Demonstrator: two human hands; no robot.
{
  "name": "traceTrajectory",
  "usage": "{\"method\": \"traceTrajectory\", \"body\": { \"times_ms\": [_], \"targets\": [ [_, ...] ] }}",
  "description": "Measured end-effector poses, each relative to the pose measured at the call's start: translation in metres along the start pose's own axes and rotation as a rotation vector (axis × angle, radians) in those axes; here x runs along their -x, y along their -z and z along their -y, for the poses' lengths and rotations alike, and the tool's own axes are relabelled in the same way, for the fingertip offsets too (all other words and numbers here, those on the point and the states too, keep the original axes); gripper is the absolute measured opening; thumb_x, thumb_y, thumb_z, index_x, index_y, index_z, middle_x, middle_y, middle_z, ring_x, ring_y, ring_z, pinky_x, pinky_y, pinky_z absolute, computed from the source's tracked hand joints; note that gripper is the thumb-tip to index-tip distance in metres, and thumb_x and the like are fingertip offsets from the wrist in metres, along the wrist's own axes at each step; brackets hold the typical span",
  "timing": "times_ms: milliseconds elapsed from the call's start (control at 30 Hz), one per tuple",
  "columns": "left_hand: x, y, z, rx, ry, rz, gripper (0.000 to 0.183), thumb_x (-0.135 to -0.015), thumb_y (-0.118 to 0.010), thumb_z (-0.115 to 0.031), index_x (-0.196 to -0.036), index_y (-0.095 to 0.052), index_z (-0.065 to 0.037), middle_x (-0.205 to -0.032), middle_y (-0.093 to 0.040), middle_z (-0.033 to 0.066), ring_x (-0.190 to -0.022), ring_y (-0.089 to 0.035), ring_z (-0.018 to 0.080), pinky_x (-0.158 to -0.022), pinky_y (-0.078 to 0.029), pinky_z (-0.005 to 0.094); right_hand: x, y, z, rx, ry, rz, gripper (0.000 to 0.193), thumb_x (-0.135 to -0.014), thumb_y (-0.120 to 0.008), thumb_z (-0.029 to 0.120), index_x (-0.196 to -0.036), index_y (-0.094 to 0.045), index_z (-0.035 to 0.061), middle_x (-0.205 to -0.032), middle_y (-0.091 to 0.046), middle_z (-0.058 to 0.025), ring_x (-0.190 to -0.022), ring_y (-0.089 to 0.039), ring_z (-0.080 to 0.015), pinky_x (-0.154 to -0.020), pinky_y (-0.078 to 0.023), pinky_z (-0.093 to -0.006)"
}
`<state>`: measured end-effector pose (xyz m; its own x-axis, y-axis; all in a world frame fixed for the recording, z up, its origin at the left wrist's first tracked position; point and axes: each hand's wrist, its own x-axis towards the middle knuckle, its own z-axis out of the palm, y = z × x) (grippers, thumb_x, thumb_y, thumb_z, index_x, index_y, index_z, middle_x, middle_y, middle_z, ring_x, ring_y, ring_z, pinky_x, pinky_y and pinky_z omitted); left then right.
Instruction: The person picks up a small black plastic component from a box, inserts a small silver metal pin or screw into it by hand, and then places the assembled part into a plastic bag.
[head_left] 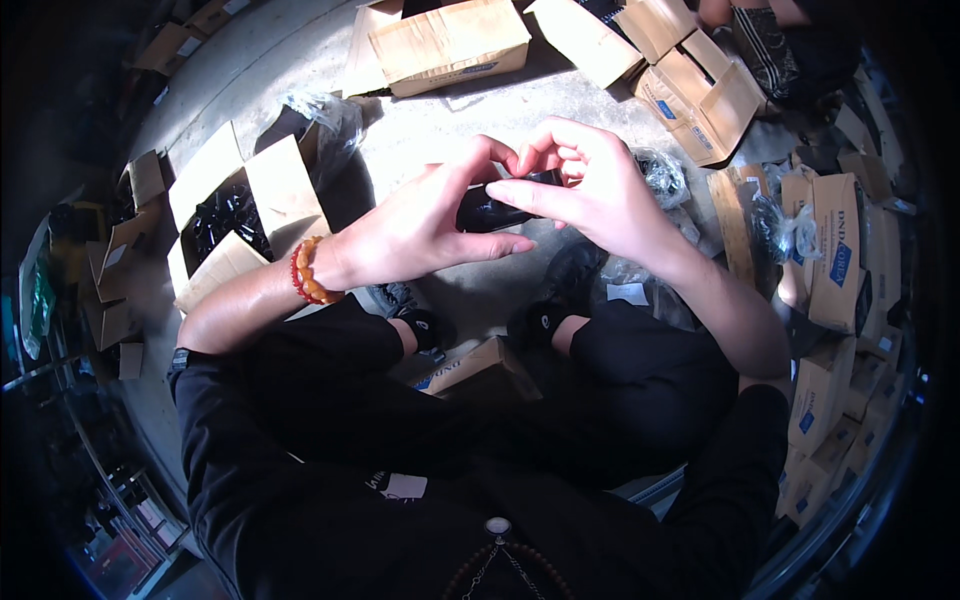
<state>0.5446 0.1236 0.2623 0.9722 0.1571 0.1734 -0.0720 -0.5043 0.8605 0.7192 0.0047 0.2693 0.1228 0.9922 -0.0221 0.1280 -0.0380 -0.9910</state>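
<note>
Both hands are raised in front of my lap around a small glossy black part (pixel 487 212), whose exact kind I cannot make out. My left hand (pixel 415 220), with red and amber bead bracelets on its wrist, curls around the part's left end, thumb stretched along the near side. From the right, my right hand (pixel 600 190) pinches it, the thumb lying across the top and the fingers bent behind. The fingers partly cover the part. To the left stands an open carton (pixel 285 185) with a heap of shiny black pieces (pixel 228 218) inside.
Cartons (pixel 450 45) lie at the far side, with another opened carton (pixel 700 100) at the far right. Clear plastic bags (pixel 655 180) are on the concrete floor. Stacked cartons (pixel 835 250) line the right. Another person's leg (pixel 765 50) shows at the far right.
</note>
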Motion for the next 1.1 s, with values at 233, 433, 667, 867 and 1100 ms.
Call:
{"method": "traceTrajectory", "body": {
  "times_ms": [233,433,667,867,1100],
  "targets": [
    [-0.004,0.012,-0.009,-0.306,-0.202,-0.178,0.059,-0.074,-0.082,-0.016,-0.125,-0.054,-0.003,-0.115,-0.065,0.0129,-0.094,-0.067,0.0185,-0.075,-0.054,0.0284,0.000,0.011,-0.002,-0.265,-0.295,0.037,0.017,-0.097,-0.056,0.021,-0.106,-0.051,0.0070,-0.088,-0.059,-0.0023,-0.064,-0.054,-0.0046,-0.051,-0.045,-0.0193],
    [-0.001,0.011,0.004,0.050,-0.097,-0.320,0.051,-0.077,-0.080,-0.011,-0.123,-0.062,-0.003,-0.110,-0.069,0.0110,-0.099,-0.067,0.0172,-0.084,-0.055,0.0285,0.001,0.011,0.002,-0.612,-0.227,0.056,0.026,-0.100,-0.051,0.027,-0.114,-0.050,0.0059,-0.093,-0.059,-0.0049,-0.073,-0.059,-0.0092,-0.059,-0.049,-0.0241],
    [0.000,0.016,0.003,0.521,0.126,-0.327,0.033,-0.082,-0.072,0.002,-0.113,-0.063,0.004,-0.111,-0.066,0.0122,-0.099,-0.065,0.0147,-0.090,-0.054,0.0264,-0.002,0.011,-0.001,-0.266,0.045,-0.011,0.030,-0.091,-0.066,0.022,-0.107,-0.059,-0.0021,-0.090,-0.064,-0.0056,-0.076,-0.062,-0.0088,-0.065,-0.052,-0.0235],
    [-0.003,0.016,0.010,0.534,0.142,-0.315,0.030,-0.086,-0.070,-0.004,-0.115,-0.063,0.001,-0.109,-0.067,0.0112,-0.092,-0.067,0.0150,-0.079,-0.056,0.0261,-0.002,0.010,0.008,-0.236,-0.015,-0.072,0.032,-0.092,-0.065,0.030,-0.101,-0.064,-0.0012,-0.083,-0.064,-0.0052,-0.073,-0.063,-0.0090,-0.063,-0.052,-0.0220],
    [0.001,0.003,0.028,0.629,0.396,-0.223,0.027,-0.102,-0.048,-0.021,-0.122,-0.056,-0.005,-0.109,-0.064,0.0094,-0.086,-0.065,0.0139,-0.071,-0.051,0.0233,-0.021,0.064,-0.042,0.235,0.036,-0.139,0.043,-0.095,-0.059,0.042,-0.096,-0.068,0.0001,-0.072,-0.067,-0.0057,-0.068,-0.066,-0.0102,-0.059,-0.054,-0.0225]
  ]
}}
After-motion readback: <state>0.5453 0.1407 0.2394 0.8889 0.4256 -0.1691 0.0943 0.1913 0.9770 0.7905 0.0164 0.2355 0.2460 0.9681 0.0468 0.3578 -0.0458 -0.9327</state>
